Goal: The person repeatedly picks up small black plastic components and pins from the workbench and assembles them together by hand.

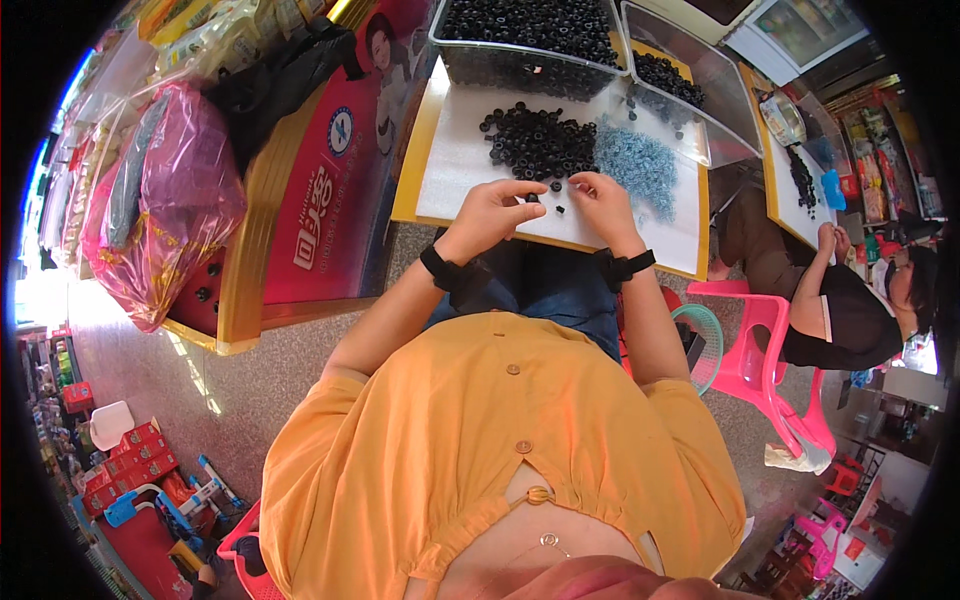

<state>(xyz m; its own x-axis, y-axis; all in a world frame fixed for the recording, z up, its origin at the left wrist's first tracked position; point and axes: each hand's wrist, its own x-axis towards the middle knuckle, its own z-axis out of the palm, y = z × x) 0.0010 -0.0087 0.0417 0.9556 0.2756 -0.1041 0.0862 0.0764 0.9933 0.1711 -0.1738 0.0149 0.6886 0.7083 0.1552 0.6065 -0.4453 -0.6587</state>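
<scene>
My left hand (488, 218) is closed in a pinch at the near edge of the white-topped table (450, 170). Between its thumb and forefinger sits a small black ring-shaped piece (532, 198). Just to the right, my right hand (606, 210) has its thumb and fingertips pressed together; whatever they hold is too small to make out. A heap of black ring-shaped pieces (535, 140) lies beyond both hands. Beside it on the right spreads a heap of small pale blue pieces (640, 165). A single loose black piece (560, 209) rests between my hands.
Two clear plastic bins, one full of black pieces (530, 32) and another partly filled (710, 120), stand at the far side. A red display cabinet (330, 190) with bags is on the left. At right, another person (850, 315) sits by a pink chair (750, 350) at a second table.
</scene>
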